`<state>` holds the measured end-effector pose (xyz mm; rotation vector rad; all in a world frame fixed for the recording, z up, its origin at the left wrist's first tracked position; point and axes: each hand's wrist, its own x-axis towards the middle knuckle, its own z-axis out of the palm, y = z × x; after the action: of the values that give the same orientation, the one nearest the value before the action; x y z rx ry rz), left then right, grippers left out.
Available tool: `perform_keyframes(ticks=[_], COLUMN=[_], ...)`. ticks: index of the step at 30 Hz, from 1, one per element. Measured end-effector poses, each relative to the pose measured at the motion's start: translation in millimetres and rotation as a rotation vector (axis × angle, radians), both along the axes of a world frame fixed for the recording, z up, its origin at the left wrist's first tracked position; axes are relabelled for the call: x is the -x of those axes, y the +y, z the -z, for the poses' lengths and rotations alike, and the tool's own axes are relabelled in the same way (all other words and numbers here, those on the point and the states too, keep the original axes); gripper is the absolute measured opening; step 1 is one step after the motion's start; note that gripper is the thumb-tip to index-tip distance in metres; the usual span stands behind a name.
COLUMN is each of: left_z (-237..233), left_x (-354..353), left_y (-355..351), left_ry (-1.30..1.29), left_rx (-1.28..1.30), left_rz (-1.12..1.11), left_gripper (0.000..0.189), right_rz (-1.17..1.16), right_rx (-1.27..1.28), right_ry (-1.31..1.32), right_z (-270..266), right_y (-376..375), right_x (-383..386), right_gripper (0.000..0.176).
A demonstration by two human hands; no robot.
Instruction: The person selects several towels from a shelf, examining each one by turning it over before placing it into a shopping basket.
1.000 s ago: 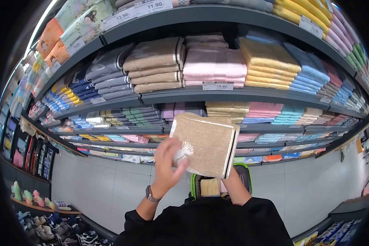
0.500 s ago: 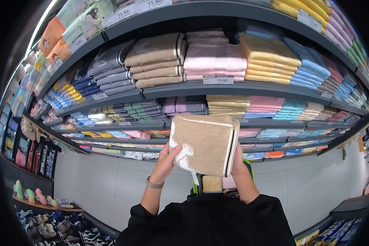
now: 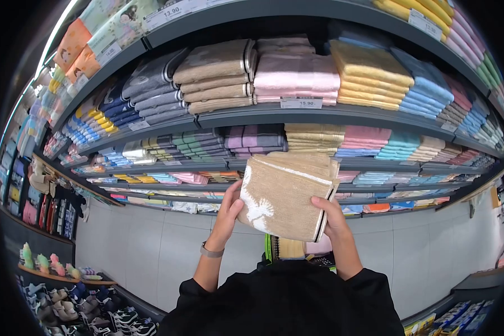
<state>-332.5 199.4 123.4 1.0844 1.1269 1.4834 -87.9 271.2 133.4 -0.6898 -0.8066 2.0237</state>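
A folded tan towel (image 3: 288,204) with a white pattern at its lower left and a dark-edged white border is held up before the shelves. My left hand (image 3: 228,210) grips its left edge, the thumb near the white pattern. On the right edge, my right hand (image 3: 331,215) holds it with the thumb on the front face and the other fingers behind. Below the towel, a basket (image 3: 269,246) with a green edge holds folded yellow and pink towels (image 3: 292,248), partly hidden by my dark clothing.
Grey shelves (image 3: 241,116) carry folded towels in many colours, among them a brown stack (image 3: 215,73) and a pink stack (image 3: 297,75). Shoes (image 3: 89,308) stand at the lower left. Pale floor tiles (image 3: 145,241) lie below.
The towel has shifted slightly right and its top layer looks skewed. My right thumb has come onto its front face, and my left thumb has slid towards its left edge.
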Motion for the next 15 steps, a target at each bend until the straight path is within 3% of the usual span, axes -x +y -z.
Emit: perform_keyframes(ticks=[2,4,9,15], left_z=[-3,-12,-13,-27], left_x=[-2,-4,-2,0], left_y=[0,2,-2,-9], left_ry=[-0.051,0.148,-0.046,0.318], left_rx=[-0.041,-0.004,0.138,-0.321], left_rz=[0.028,0.056,0.107,0.048], left_gripper=[0.055,0.057,0.052,0.033], right_rz=[-0.015,-0.046,-0.059,-0.191], right_rx=[-0.001,-0.010,-0.170,-0.409], right_ry=[-0.028,-0.053,-0.096,-0.162], right_z=[5,9,21,22], right_y=[-2,-1,0,-1], right_x=[0,3,-12,-24], right_gripper=[0.065,0.065,0.065,0.067])
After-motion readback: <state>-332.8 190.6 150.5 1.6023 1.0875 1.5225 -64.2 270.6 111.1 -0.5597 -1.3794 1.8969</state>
